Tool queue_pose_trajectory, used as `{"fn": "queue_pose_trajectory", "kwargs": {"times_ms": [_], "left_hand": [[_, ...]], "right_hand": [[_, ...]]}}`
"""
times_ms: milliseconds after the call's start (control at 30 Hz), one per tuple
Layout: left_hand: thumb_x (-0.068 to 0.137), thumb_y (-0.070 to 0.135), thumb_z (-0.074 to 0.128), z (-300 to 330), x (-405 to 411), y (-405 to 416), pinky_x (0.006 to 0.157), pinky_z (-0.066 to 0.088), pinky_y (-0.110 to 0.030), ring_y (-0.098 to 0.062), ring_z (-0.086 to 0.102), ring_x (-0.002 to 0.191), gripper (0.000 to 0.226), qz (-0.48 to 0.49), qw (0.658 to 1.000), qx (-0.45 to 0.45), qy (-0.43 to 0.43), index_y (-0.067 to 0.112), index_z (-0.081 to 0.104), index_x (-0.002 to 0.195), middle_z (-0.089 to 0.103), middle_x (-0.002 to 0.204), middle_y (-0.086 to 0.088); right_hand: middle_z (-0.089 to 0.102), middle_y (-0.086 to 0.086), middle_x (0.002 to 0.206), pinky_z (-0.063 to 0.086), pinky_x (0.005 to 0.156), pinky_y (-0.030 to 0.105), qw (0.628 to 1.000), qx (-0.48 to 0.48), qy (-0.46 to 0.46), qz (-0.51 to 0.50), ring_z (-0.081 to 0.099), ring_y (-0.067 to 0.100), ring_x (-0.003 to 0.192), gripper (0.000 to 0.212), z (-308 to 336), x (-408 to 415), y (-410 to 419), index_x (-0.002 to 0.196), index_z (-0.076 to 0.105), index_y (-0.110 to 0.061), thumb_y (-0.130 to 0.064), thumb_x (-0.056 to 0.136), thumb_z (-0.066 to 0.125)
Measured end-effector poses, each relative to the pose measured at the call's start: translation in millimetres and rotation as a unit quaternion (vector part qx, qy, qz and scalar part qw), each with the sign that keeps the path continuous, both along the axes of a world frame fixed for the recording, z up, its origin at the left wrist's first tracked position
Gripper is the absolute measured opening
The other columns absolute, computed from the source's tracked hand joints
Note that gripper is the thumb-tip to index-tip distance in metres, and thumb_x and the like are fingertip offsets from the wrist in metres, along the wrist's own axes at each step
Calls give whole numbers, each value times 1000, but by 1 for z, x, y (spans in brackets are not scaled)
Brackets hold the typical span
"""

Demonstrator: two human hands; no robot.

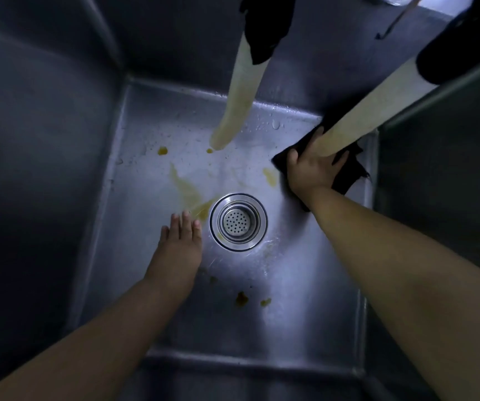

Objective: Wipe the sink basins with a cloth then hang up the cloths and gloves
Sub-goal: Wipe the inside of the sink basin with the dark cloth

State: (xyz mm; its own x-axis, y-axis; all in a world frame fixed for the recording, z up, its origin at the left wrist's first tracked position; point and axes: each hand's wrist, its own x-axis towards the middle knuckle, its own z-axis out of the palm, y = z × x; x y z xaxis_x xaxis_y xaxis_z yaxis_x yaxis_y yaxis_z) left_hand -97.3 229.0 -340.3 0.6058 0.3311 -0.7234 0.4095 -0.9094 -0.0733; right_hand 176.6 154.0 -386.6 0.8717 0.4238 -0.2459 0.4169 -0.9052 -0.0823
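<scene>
The right hand (312, 172) pressed the dark cloth (345, 175) onto the sink basin (305, 285) floor at right of centre, its grip curled into the cloth. Yellow stains (186, 192) lay left of it, across the drain (238, 222). The left hand (179, 244), fingers straight, rested beside the drain. Two pale hoses (240, 102) hid part of the cloth.

Commercial-type kitchen wash station: deep stainless steel sink basin (59, 169) with perforated drain strainer (238, 222), yellowish food residue (186, 192) (wet floor), two pale hoses (240, 102) hanging in.
</scene>
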Motion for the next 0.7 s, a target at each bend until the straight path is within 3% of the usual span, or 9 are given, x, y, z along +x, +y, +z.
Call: {"fn": "queue_pose_trajectory", "kwargs": {"times_ms": [100,200,267,433,567,700], "left_hand": [[91,22,56,-2,1,-1,116,11,-49,-46,-3,142,90,0,1000,4,0,-4,-10,146,-10,153,-30],[91,21,56,-2,1,-1,116,12,-50,-47,-2,142,89,-2,1000,7,-2,-5,-10,146,-9,153,-30],[91,19,54,-1,1,-2,116,12,-49,-46,-2,142,87,0,1000,9,-2,-4,-10,146,-9,154,-29],[90,16,53,1,2,-4,116,15,-48,-44,1,143,85,-2,1000,17,1,-3,-8,146,-7,154,-28],[88,20,58,4,2,-4,116,15,-46,-42,1,143,92,-3,1000,14,6,0,-8,147,-7,155,-25],[86,22,62,5,1,-5,116,15,-45,-41,0,144,96,3,1000,13,5,1,-8,147,-7,156,-24]], "right_hand": [[2,25,155,-4,113,56,1000,13,-17,20,-2,38,144,102,3,6,14,149,4,-1,-60,66,2],[10,23,155,4,115,57,991,26,-44,126,3,38,144,80,2,5,10,149,11,-3,-46,83,23],[17,19,155,13,113,57,975,48,-42,215,8,36,144,74,2,2,1,149,17,-6,-40,85,34],[21,14,156,9,115,55,928,-1,-25,372,13,31,145,75,7,-25,-36,149,22,-11,-46,83,29],[20,15,156,12,114,57,907,-24,-18,419,13,33,145,78,8,-67,-81,148,26,-10,-46,80,37],[24,19,153,13,113,60,911,-28,-7,412,15,38,143,80,9,-117,-125,146,30,-6,-46,77,41]]}}
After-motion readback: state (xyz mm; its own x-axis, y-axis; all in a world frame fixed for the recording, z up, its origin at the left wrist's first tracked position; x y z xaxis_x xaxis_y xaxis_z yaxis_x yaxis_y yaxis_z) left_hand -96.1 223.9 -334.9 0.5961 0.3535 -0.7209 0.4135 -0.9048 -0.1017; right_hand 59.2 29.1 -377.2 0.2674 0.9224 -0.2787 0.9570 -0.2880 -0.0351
